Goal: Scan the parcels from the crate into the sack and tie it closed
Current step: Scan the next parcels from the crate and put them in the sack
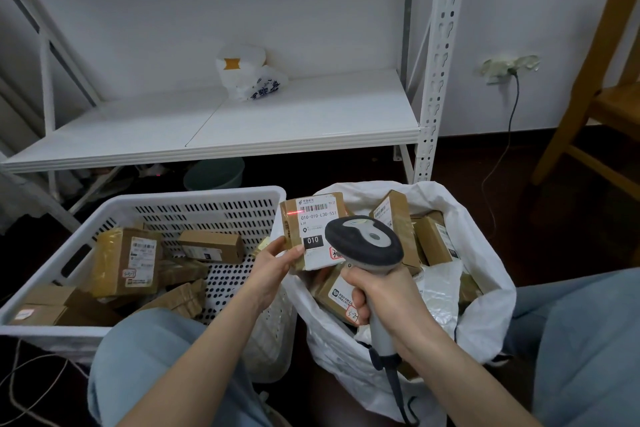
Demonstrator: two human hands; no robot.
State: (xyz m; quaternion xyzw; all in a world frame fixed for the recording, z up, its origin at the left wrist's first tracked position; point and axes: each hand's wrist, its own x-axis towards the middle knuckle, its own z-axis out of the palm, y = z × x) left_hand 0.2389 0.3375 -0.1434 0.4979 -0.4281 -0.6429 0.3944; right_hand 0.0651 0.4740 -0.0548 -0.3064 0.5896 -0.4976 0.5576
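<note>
My left hand (273,267) pinches a brown parcel (311,222) by its lower left corner and holds it up over the white sack (485,274). Its white label faces me, and a red laser line crosses the barcode. My right hand (381,298) grips the handle of a grey barcode scanner (363,241), whose head points at the label. The white perforated crate (207,199) on the left holds several brown parcels (128,263). Several more parcels (433,239) lie inside the open sack.
A white metal shelf (242,125) stands behind the crate and sack, with a white plastic bag (249,73) on it. A wooden chair (595,107) is at the right. The scanner cable (401,395) hangs down between my knees. Thin cords (20,388) lie on the floor at the left.
</note>
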